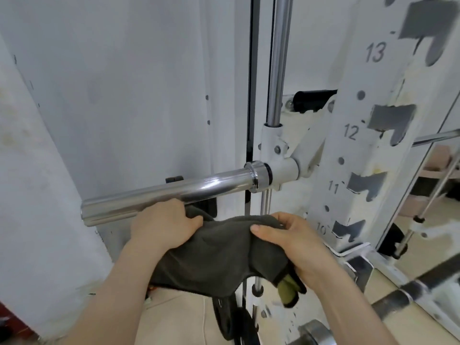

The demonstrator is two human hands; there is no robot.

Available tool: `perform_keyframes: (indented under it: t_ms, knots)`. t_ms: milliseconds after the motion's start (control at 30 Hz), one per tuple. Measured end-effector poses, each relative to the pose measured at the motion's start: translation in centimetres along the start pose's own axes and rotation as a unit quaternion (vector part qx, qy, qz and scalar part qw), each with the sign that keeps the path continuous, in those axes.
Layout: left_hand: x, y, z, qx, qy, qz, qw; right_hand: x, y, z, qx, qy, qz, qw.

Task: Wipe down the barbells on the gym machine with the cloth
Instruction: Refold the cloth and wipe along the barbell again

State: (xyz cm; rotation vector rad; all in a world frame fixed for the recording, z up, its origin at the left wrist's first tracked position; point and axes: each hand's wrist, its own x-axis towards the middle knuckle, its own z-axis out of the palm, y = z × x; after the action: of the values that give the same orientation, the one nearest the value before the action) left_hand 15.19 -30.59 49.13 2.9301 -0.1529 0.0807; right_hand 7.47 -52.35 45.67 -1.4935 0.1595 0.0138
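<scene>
Barbell sleeve [171, 195] at frame centre-left, long axis running left-right, free end left. Your left hand [163, 225] nearer, just under it; right hand [288, 237] lower right. Both pinch dark cloth [219, 252] bunched between them, below bar.

The barbell sleeve [169, 195] crosses mid-frame; below it the cloth [219, 257] spans between left hand [164, 225] and right hand [296, 242]; the numbered upright [361, 158] stands right.
</scene>
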Motion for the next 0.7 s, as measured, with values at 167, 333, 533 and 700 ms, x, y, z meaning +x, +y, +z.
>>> perform_keyframes:
  t_ms: [167, 333, 533, 700]
  knots:
    - [0.5, -0.6, 1.6, -0.018, 0.028, -0.005, 0.999, -0.1, -0.1, -1.3, 0.158, -0.076, 0.038, 0.984]
    - [-0.6, -1.1, 4.0, -0.125, 0.128, 0.122, 0.976, 0.9, -0.3, 0.4, 0.185, 0.001, 0.034, 0.982]
    - [-4.9, 4.9, 7.1, -0.427, 0.011, 0.168, 0.889, 1.8, -2.5, 2.6, 0.079, 0.035, -0.004, 0.996]
    - [-3.3, 4.2, 6.1, -0.179, 0.058, 0.291, 0.938, 2.1, -4.0, 1.7, -0.129, 0.106, -0.09, 0.982]
